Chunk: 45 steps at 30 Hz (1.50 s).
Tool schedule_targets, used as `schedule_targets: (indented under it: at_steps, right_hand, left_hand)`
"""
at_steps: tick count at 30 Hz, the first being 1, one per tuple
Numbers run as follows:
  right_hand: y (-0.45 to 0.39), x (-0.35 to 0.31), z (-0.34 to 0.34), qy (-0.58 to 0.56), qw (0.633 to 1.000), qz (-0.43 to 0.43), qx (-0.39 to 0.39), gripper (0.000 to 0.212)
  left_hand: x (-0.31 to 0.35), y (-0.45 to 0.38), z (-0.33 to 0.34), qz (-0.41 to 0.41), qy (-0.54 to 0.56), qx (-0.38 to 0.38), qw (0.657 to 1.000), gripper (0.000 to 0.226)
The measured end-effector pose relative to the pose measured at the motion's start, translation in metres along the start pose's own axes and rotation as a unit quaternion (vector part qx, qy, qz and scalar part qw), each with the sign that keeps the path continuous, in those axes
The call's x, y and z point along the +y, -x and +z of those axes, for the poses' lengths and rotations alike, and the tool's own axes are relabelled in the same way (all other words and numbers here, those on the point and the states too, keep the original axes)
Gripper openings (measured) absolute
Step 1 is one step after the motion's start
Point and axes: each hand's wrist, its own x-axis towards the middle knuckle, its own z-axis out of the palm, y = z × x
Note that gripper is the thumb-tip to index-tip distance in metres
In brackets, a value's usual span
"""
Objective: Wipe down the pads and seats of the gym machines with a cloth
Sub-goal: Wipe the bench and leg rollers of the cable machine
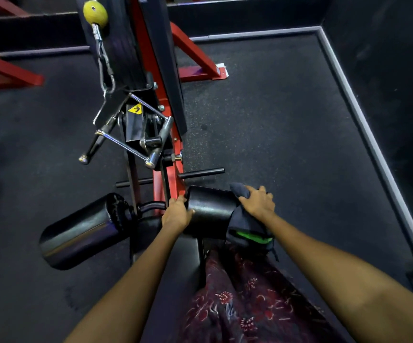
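The right roller pad point(210, 211) is being steadied by the left hand point(177, 214), fingers curled on its inner end. A dark cloth point(245, 219) is being gripped by the right hand point(257, 203) at the pad's outer end. Firm pressure is probably best being kept around the whole pad.

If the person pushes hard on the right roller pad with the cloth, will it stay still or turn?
The right roller pad is round and sits on a bar, so it may turn. The left hand steadies its inner end, probably for that reason. The dark cloth under the right hand drapes limply and should follow the curve.
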Motion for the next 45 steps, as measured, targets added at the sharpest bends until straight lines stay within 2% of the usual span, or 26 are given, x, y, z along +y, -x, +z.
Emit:
schedule_targets:
  at_steps: [8, 10, 12, 14, 17, 19, 21, 23, 26, 29, 30, 32, 35, 38, 40, 45]
  right_hand:
    - [0.037, -0.112, 0.039, 0.072, 0.981, -0.181, 0.007, 0.059]
    - [0.042, -0.114, 0.047, 0.107, 0.966, -0.234, 0.012, 0.061]
    - [0.034, -0.099, 0.043, 0.107, 0.962, -0.251, 0.012, 0.062]
    - [0.020, -0.078, 0.035, 0.084, 0.972, -0.218, 0.022, 0.063]
    - [-0.012, -0.041, 0.020, 0.013, 0.996, -0.089, 0.026, 0.058]
    - [-0.035, -0.016, 0.009, -0.031, 0.999, -0.011, 0.001, 0.055]
    - [-0.052, 0.003, 0.001, -0.071, 0.997, 0.026, -0.025, 0.052]
    - [-0.050, 0.007, -0.002, -0.102, 0.994, 0.030, -0.023, 0.048]
    - [-0.007, 0.005, 0.010, -0.078, 0.996, -0.021, 0.032, 0.055]
    - [0.054, 0.012, 0.035, -0.057, 0.992, -0.071, 0.086, 0.067]
    - [0.066, 0.018, 0.044, -0.068, 0.991, -0.070, 0.089, 0.069]
    - [0.067, 0.024, 0.050, -0.103, 0.989, -0.057, 0.093, 0.068]
    - [0.030, 0.014, 0.035, -0.153, 0.985, 0.000, 0.081, 0.059]
    - [-0.014, 0.005, 0.013, -0.176, 0.983, 0.045, 0.009, 0.051]
    - [-0.020, 0.007, 0.009, -0.189, 0.981, 0.046, -0.005, 0.051]
    - [0.055, 0.029, 0.044, -0.202, 0.975, -0.038, 0.088, 0.064]
  left_hand:
    - [-0.017, 0.012, 0.006, 0.027, -0.001, 0.009, 1.000, 0.036]
    - [-0.016, 0.011, 0.005, 0.025, -0.026, 0.017, 0.999, 0.036]
    - [-0.015, 0.010, 0.004, 0.017, -0.037, 0.012, 0.999, 0.038]
    - [-0.012, 0.009, 0.001, 0.008, -0.046, 0.006, 0.999, 0.040]
    - [-0.008, 0.008, -0.001, -0.009, -0.064, 0.005, 0.998, 0.041]
    - [-0.005, 0.008, 0.000, -0.015, -0.075, 0.007, 0.997, 0.042]
    - [-0.002, 0.006, 0.000, -0.013, -0.093, 0.004, 0.996, 0.044]
    - [0.001, 0.004, 0.000, -0.017, -0.112, -0.004, 0.994, 0.048]
    - [0.012, 0.004, 0.001, -0.019, -0.163, 0.008, 0.986, 0.060]
    - [0.025, 0.006, 0.011, 0.063, -0.286, 0.062, 0.954, 0.080]
    - [0.030, 0.006, 0.016, 0.105, -0.311, 0.054, 0.943, 0.084]
    - [0.042, 0.007, 0.027, 0.162, -0.335, -0.013, 0.928, 0.091]
    - [0.057, 0.009, 0.039, 0.172, -0.372, -0.097, 0.907, 0.100]
    - [0.064, 0.005, 0.041, 0.158, -0.395, -0.113, 0.898, 0.103]
    - [0.065, 0.001, 0.041, 0.155, -0.405, -0.114, 0.894, 0.108]
    - [0.074, -0.011, 0.040, 0.148, -0.425, -0.122, 0.885, 0.123]
